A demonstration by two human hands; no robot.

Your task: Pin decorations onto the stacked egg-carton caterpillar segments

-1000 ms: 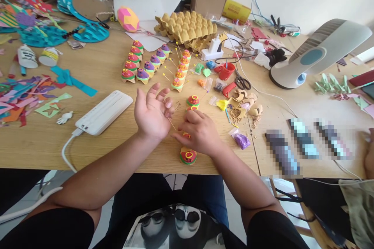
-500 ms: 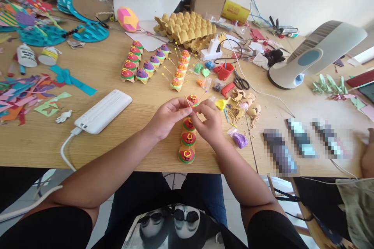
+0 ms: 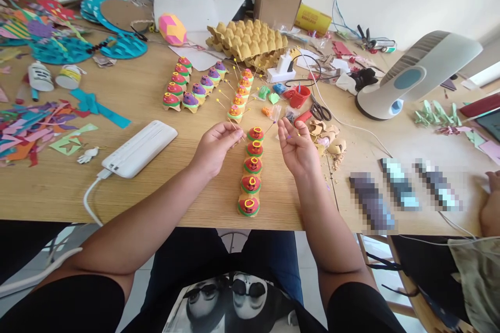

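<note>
Centre of frame: left hand point(image 3: 216, 146) pinched shut on a few thin pins point(image 3: 236, 127), just left of the row of five clay-topped cups point(image 3: 250, 173), which runs down the tabletop point(image 3: 156, 187) between both hands; right hand point(image 3: 297, 149) just right of the row, palm up, fingers loosely spread, empty.

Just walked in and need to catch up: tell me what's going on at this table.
A person sits at a cluttered wooden table. Their left hand pinches a few thin sticks near the far end of a row of five decorated cups. The right hand is open, palm up, beside that row. More decorated rows and an egg tray lie farther back.
</note>
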